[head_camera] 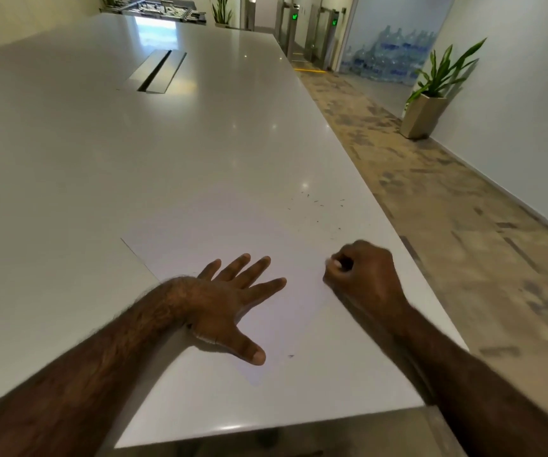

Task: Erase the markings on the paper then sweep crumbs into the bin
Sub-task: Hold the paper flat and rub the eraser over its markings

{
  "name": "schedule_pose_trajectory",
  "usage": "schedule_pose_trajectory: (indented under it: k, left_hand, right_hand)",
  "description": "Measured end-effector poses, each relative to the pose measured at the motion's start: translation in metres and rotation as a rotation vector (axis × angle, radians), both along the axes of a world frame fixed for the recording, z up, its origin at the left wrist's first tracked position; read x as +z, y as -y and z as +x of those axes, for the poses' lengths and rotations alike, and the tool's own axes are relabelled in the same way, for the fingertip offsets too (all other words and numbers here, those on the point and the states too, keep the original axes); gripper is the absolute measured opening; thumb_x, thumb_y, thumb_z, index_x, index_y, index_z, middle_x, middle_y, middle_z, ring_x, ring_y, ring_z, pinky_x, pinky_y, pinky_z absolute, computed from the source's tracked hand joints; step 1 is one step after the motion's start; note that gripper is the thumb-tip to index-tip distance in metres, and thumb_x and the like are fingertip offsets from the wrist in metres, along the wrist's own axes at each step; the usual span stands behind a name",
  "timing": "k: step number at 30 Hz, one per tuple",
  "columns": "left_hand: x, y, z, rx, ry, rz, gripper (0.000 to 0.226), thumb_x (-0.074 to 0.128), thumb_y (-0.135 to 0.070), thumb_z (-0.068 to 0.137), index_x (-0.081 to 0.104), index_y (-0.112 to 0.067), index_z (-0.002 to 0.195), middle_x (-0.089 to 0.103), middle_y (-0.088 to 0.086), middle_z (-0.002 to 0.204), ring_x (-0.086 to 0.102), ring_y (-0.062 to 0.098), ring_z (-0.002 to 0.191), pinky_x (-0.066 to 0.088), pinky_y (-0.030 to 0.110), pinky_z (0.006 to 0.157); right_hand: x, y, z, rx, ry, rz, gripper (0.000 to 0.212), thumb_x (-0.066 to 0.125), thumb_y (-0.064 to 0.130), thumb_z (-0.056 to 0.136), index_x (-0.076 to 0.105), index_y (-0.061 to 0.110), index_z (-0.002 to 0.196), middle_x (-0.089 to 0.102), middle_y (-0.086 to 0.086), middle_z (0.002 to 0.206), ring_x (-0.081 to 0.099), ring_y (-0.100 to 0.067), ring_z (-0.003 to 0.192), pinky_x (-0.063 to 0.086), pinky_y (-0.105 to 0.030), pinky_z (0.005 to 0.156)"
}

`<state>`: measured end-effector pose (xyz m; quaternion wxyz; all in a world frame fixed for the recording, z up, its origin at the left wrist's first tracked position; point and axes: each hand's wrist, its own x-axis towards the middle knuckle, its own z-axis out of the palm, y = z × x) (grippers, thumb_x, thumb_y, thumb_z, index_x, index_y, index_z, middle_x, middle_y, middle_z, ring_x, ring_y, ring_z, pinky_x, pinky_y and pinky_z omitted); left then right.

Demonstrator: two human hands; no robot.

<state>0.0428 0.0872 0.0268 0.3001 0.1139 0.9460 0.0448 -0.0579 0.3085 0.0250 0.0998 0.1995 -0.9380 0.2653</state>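
Long pale table (134, 159) stretching off down the office, carpet away to the right. My left hand (233, 298) lies flat, fingers spread, pinning the paper (220, 225) at the near end. My right hand (365, 275) is fisted at the sheet's right edge, something small and white pinched in it, the eraser I'd guess. The sheet looks clean, so erasing seems about done. Crumbs (318, 206) lie scattered far right, one speck near my thumb; sweeping's left, no bin in sight

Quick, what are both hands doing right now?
Left hand: open, fingers spread flat on the paper.
Right hand: closed around a small white thing, probably an eraser.
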Motion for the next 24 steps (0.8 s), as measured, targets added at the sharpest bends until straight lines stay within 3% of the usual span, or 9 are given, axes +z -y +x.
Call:
schedule_pose_trajectory:
  k: [2,6,10,13,15,19,22,24]
  left_hand:
    - [-0.001,-0.002,0.0,-0.01,0.002,-0.003,0.113,0.054,-0.082,0.072,-0.029,-0.05,0.142,-0.047,-0.013,0.146,-0.044,0.017,0.135,-0.022,0.05,0.11]
    - [0.0,-0.003,0.0,-0.001,0.001,0.001,0.113,0.054,-0.081,0.073,-0.029,-0.049,0.142,-0.048,-0.013,0.145,-0.044,0.017,0.134,-0.023,0.05,0.11]
    - [-0.001,0.0,0.001,-0.013,-0.004,-0.001,0.113,0.052,-0.084,0.071,-0.03,-0.051,0.141,-0.048,-0.014,0.145,-0.045,0.017,0.134,-0.023,0.05,0.11]
    - [-0.002,0.0,0.001,-0.017,-0.002,0.017,0.113,0.054,-0.083,0.072,-0.029,-0.051,0.141,-0.048,-0.014,0.145,-0.045,0.017,0.133,-0.023,0.05,0.11]
    - [0.0,0.0,0.002,-0.014,-0.01,0.03,0.113,0.054,-0.082,0.071,-0.028,-0.051,0.142,-0.047,-0.014,0.145,-0.046,0.016,0.133,-0.023,0.049,0.11]
    - [0.001,0.001,0.004,-0.016,-0.027,0.031,0.113,0.054,-0.083,0.07,-0.026,-0.051,0.143,-0.046,-0.014,0.147,-0.044,0.015,0.134,-0.022,0.051,0.113]
    - [0.0,0.001,0.002,-0.011,-0.028,0.05,0.113,0.054,-0.083,0.07,-0.026,-0.051,0.143,-0.045,-0.015,0.147,-0.045,0.015,0.133,-0.024,0.051,0.112]
    - [0.0,0.001,0.003,-0.002,-0.023,0.046,0.117,0.055,-0.082,0.071,-0.029,-0.047,0.144,-0.045,-0.015,0.147,-0.045,0.014,0.134,-0.024,0.051,0.112]
  right_hand:
    - [0.005,-0.005,0.0,-0.009,-0.01,-0.031,0.015,0.068,0.016,0.072,0.066,0.01,0.06,0.061,-0.002,0.063,0.057,-0.014,0.056,0.051,-0.036,0.059]
    - [0.006,-0.003,0.047,0.272,0.087,0.058,0.011,0.072,0.016,0.072,0.071,0.015,0.062,0.064,0.003,0.065,0.06,-0.009,0.058,0.048,-0.025,0.059]
    - [0.008,-0.007,-0.005,-0.014,0.059,0.017,0.021,0.067,0.017,0.074,0.062,0.014,0.054,0.061,0.004,0.06,0.061,-0.011,0.059,0.046,-0.021,0.057]
    - [0.006,0.002,0.027,0.124,0.02,0.021,0.026,0.069,0.014,0.072,0.059,0.02,0.049,0.055,0.008,0.054,0.052,-0.006,0.052,0.038,-0.011,0.055]
    - [0.0,0.001,0.038,0.226,0.076,0.057,0.018,0.071,0.017,0.074,0.067,0.017,0.056,0.062,0.006,0.061,0.057,-0.006,0.056,0.042,-0.015,0.057]
    - [0.006,-0.004,-0.022,-0.081,0.049,0.072,0.013,0.064,0.018,0.076,0.069,0.011,0.066,0.069,-0.003,0.072,0.063,-0.015,0.068,0.049,-0.028,0.063]
    - [0.019,0.001,-0.003,-0.049,0.051,-0.017,0.023,0.061,0.02,0.089,0.069,0.013,0.109,0.065,-0.003,0.102,0.061,-0.016,0.09,0.037,-0.017,0.075]
    - [0.034,0.005,0.035,0.061,0.218,-0.18,0.017,0.06,0.023,0.093,0.066,0.019,0.108,0.065,0.004,0.101,0.061,-0.009,0.086,0.04,-0.013,0.073]
